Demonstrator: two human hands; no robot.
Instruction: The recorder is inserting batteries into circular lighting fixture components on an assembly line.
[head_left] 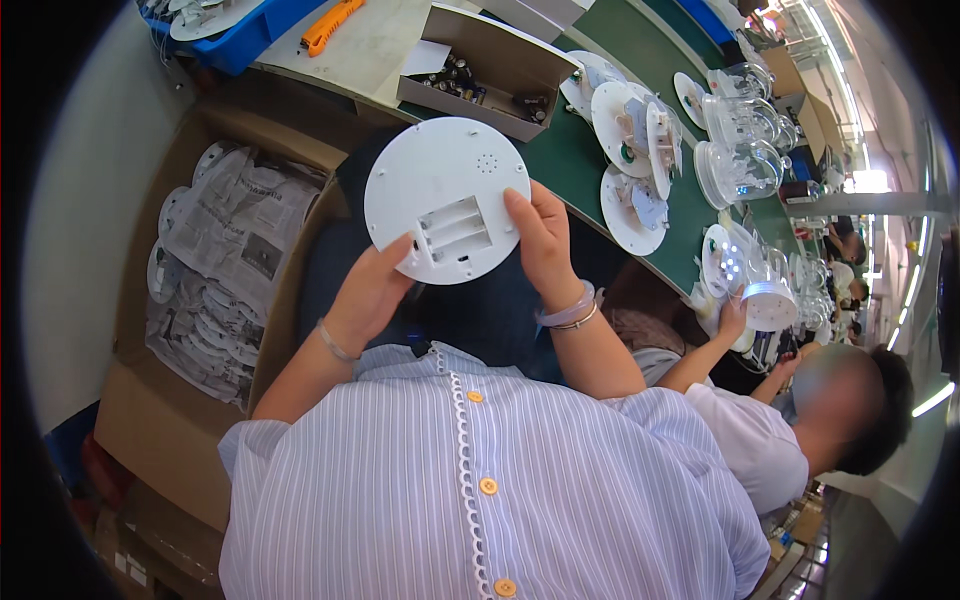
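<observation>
Between both hands I hold a round white plastic base (pixel 410 185), its underside facing me. An uncovered battery compartment (pixel 458 230) with several slots shows on it, and no batteries sit in the slots. Small holes form a round speaker grille near its upper right. My left hand (pixel 370 295) grips the lower left edge, thumb beside the compartment. My right hand (pixel 543 240) grips the right edge, thumb on the face. The fingers behind the disc are hidden. Beyond the disc, an open cardboard box (pixel 420 92) with loose batteries (pixel 455 78) stands on the table.
To my left is a big carton (pixel 150 410) with newspaper (pixel 240 215) and stacked white discs. An orange utility knife (pixel 328 27) and blue bin (pixel 245 45) are ahead. Several white bases (pixel 632 215) and clear domes (pixel 745 170) line the green table (pixel 560 165). A co-worker (pixel 745 430) handles a lit dome at right.
</observation>
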